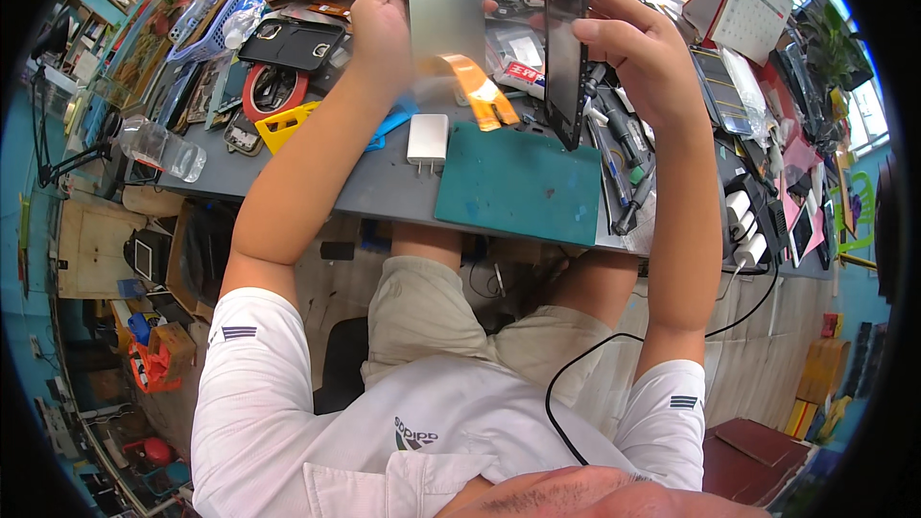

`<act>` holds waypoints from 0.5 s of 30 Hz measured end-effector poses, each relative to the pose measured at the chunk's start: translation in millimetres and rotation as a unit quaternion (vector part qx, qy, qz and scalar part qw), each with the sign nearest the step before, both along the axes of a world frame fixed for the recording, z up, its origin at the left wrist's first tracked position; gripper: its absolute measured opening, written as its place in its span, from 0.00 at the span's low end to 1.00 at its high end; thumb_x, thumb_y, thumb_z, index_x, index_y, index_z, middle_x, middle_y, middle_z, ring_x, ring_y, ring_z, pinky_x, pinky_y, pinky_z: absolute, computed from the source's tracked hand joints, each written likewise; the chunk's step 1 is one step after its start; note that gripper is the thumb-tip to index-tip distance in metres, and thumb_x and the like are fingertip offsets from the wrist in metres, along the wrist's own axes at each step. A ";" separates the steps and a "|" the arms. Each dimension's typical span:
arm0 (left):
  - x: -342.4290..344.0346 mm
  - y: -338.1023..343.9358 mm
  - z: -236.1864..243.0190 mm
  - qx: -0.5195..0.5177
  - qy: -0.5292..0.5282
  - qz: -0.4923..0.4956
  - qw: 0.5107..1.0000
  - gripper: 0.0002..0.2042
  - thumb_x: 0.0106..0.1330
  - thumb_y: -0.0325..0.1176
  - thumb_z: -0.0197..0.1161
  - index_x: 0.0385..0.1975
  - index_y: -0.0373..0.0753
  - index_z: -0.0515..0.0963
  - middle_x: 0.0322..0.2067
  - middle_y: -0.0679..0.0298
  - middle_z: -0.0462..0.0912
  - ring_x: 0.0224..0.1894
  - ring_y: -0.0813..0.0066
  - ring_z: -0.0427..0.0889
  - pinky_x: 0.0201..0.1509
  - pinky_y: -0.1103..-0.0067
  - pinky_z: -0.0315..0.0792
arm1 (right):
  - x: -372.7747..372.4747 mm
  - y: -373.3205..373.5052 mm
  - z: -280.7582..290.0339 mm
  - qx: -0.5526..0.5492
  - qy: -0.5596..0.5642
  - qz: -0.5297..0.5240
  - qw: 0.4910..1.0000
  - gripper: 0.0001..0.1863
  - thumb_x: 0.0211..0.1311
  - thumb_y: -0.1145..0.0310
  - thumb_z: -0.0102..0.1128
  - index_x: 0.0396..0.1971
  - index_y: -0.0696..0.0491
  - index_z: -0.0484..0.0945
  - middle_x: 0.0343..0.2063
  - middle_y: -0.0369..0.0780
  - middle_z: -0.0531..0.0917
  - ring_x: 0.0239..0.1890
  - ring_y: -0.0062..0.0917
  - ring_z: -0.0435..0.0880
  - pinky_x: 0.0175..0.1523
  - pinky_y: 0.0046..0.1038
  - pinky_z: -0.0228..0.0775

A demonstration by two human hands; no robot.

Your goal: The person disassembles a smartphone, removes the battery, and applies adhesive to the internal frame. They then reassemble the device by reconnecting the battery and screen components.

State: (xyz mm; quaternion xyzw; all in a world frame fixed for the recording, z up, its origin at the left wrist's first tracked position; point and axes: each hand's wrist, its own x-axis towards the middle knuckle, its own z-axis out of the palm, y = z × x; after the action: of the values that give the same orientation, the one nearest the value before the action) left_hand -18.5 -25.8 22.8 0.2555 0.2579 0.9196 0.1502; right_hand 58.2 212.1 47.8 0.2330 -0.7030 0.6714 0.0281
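My left hand (382, 24) grips a silver display panel (447, 14) by its left edge, up at the top of the view. From the panel's lower end hangs an orange flex cable (478, 94). A thin black phone frame with a dark screen (566, 58) stands nearly upright in my right hand (633, 50), its thumb on the front and its fingers behind. Both parts are held above the bench, apart from each other. Below them lie a green work mat (523, 182) and, at its left, a white charger plug (428, 139).
Left on the bench are a black phone case (293, 42), a red tape roll (275, 91), a blue basket (213, 24) and a clear bottle (163, 149). Pen-like tools (622, 134) lie by the right forearm. A calendar (743, 14) stands far right; a black cable (614, 336) hangs below.
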 end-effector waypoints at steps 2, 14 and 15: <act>1.8 -0.8 2.1 0.008 0.014 -0.034 0.999 0.25 0.80 0.43 0.45 0.74 0.46 0.63 0.60 0.56 0.80 0.51 0.61 0.85 0.55 0.64 0.82 | -1.9 3.3 2.6 -0.037 -0.015 0.043 0.998 0.34 0.63 0.65 0.58 0.68 0.63 0.68 0.62 0.51 0.78 0.60 0.36 0.83 0.58 0.35 0.81; -7.5 -6.8 -6.7 -0.035 0.001 -0.040 0.999 0.23 0.80 0.44 0.44 0.65 0.37 0.73 0.52 0.55 0.85 0.46 0.60 0.88 0.51 0.62 0.84 | 4.2 -2.1 4.4 -0.205 -0.059 0.128 0.968 0.26 0.70 0.58 0.54 0.58 0.62 0.79 0.58 0.53 0.82 0.57 0.37 0.85 0.54 0.33 0.82; -9.6 -7.1 -9.3 -0.032 -0.009 -0.056 0.998 0.23 0.80 0.44 0.44 0.60 0.33 0.76 0.48 0.54 0.87 0.44 0.60 0.88 0.51 0.64 0.84 | 3.5 -1.1 3.6 -0.204 -0.073 0.128 0.968 0.29 0.71 0.56 0.51 0.60 0.63 0.77 0.60 0.54 0.79 0.59 0.39 0.84 0.55 0.34 0.82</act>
State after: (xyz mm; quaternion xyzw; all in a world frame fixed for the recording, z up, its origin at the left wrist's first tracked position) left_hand -28.1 -32.8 13.6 0.2564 0.2715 0.9031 0.2121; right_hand 61.7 210.9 51.4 0.2604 -0.5158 0.8138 -0.0629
